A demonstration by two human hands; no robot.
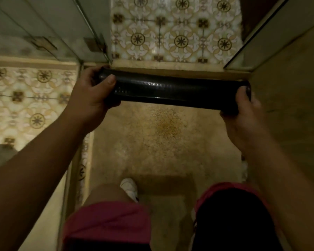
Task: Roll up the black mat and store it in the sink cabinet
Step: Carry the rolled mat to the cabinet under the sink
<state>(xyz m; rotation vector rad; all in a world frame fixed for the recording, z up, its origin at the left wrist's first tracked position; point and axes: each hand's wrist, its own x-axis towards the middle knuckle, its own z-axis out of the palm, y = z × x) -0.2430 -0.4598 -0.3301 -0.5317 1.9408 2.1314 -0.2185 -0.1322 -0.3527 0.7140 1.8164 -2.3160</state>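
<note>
Lying crosswise in mid-air, fully rolled into a tight glossy tube: black mat (172, 91), held level above a bare speckled floor (152, 142), just short of a pale raised threshold strip (170, 67). Gripped at both ends. Left hand (91, 98) wrapped around the tube's left end, thumb (110, 80) pressed on top, fingers curled behind and underneath. Right hand (246, 115) closed around the right end, fingers hooked over the open end of the roll, palm below it. Both forearms reaching forward from the bottom corners toward the mat.

Beyond the mat, past the threshold, patterned floor tiles (176, 33) with brown rosettes and cream scrollwork. More of the same tiling to the left of the mat, behind a pale frame edge. Up and left of the mat, a grey-green panelled door (43, 20) with a blurred metal fitting near its lower edge; whether cabinet or room door, impossible to tell. Right of the mat, a plain tan wall or panel (288, 78) running alongside the right hand.

Below the mat, nearer the camera, two bent knees in pink-red shorts (107, 220), and a white shoe (129, 187) planted on the speckled floor between them. Dim, yellowish light over everything; edges soft with blur.
</note>
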